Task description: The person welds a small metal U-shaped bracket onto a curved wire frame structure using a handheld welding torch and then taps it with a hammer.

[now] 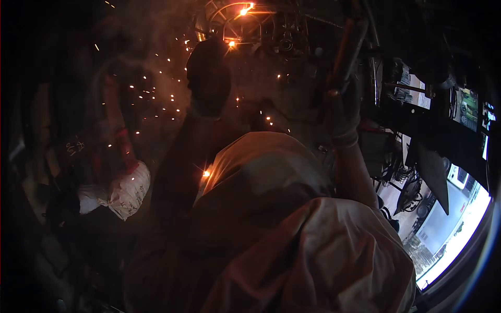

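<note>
Fabric of the person's light orange garment [292, 229] fills the lower centre of the head view, creased and lit from the right. Beyond it, both gloved arms reach upward into a dark, smoky workshop. At the top centre stands a curved metal frame [235, 21], glowing orange where a hot spot burns on its upper bar; it sits just above the left hand and is the nearest workpiece to both hands. Sparks [156, 88] scatter down and to the left from this frame, and one bright spark lies on the garment near its left fold. At lower left rests a white sack [125, 193], crumpled, well apart from the hands. At lower right a bright opening [454, 229] shows daylit ground outside. The left hand [209, 78], in a dark glove, is raised just below the glowing frame; whether it is clenched or loose cannot be told, because it shows only as a silhouette. The right hand [342, 112], in a lighter glove, is clenched around a long dark rod-like tool [348, 44] that slants upward to the right of the frame; its tip is lost in the darkness.
</note>
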Tool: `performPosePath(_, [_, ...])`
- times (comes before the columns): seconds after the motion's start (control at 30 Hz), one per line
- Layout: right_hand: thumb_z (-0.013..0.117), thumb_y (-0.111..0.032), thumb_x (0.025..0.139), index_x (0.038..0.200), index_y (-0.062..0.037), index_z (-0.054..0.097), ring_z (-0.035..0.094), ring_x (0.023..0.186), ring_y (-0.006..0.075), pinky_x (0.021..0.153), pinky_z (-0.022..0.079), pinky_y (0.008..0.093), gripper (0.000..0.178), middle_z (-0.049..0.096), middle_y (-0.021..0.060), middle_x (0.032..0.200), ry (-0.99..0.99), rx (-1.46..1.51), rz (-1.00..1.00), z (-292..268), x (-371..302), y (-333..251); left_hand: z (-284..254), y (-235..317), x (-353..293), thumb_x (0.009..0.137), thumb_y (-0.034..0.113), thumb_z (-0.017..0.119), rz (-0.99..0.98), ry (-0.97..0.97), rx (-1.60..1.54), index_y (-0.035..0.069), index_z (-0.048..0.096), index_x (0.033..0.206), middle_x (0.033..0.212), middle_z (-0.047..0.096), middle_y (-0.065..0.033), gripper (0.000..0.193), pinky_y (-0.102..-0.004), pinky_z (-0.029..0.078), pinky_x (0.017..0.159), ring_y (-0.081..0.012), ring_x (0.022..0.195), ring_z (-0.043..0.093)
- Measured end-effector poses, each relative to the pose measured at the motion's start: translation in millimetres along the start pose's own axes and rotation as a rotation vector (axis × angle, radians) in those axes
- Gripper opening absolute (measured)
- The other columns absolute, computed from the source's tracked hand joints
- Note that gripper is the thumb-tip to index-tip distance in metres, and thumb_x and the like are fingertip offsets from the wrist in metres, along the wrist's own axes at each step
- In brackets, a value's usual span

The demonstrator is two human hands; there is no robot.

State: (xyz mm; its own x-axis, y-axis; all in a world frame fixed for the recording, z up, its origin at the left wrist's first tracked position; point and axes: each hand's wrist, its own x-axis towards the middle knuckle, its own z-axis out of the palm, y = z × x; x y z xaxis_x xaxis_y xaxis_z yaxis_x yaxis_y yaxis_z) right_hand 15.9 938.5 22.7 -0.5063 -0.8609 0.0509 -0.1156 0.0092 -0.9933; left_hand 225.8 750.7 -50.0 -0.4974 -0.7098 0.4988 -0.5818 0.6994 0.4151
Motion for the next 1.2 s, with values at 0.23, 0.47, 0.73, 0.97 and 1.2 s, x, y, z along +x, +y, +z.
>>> performPosePath(0.23, [0.064,-0.037,0.095,0.134,0.0057,0.044,0.063,0.075,0.0126,0.066,0.052,0.0282,0.062,0.066,0.0085,0.093,-0.036,-0.086,0.028,0.1,0.2,-0.2,6.5,-4.0,5.3,0.083,0.006,0.069,0.089,0.174,-0.190,0.007,0.073,0.103,0.095,0.067,-0.0136,0.021,-0.0426,0.051,0.080,-0.0330,0.090,0.063])
performPosePath(0.47, [0.064,-0.043,0.094,0.133,0.0052,0.045,0.064,0.072,0.0144,0.063,0.053,0.0290,0.065,0.066,0.0098,0.092,-0.025,-0.073,0.081,7.2,-0.7,-7.3,7.6,-10.3,8.9,0.084,0.007,0.070,0.099,0.126,-0.166,0.012,0.077,0.099,0.086,0.066,-0.0099,0.018,-0.0399,0.051,0.075,-0.0274,0.082,0.062])
performPosePath(0.73, [0.065,-0.041,0.095,0.131,0.0048,0.047,0.064,0.071,0.0145,0.062,0.054,0.0292,0.061,0.064,0.0091,0.091,0.001,-0.060,0.078,13.9,-0.3,-11.3,4.7,-9.5,3.9,0.077,0.001,0.064,-0.043,0.027,-0.195,0.004,0.071,0.100,0.096,0.068,-0.0152,0.024,-0.0409,0.055,0.078,-0.0335,0.090,0.067])
performPosePath(0.97, [0.066,-0.043,0.094,0.130,0.0026,0.050,0.062,0.071,0.0139,0.060,0.053,0.0304,0.060,0.062,0.0073,0.088,0.041,-0.279,-0.117,6.9,8.1,6.5,0.5,-11.1,-4.4,0.086,0.005,0.062,0.037,0.065,-0.060,0.005,0.069,0.107,0.102,0.069,-0.0127,0.022,-0.0376,0.055,0.081,-0.0294,0.094,0.067])
performPosePath(1.2, [0.066,-0.041,0.093,0.133,0.0013,0.047,0.059,0.067,0.0154,0.060,0.054,0.0317,0.061,0.060,0.0081,0.089,0.002,0.019,0.039,25.9,1.0,-22.4,-3.8,-6.3,-2.5,0.087,0.005,0.062,0.029,0.042,-0.034,0.006,0.068,0.111,0.105,0.068,-0.0121,0.025,-0.0383,0.054,0.082,-0.0289,0.095,0.066])
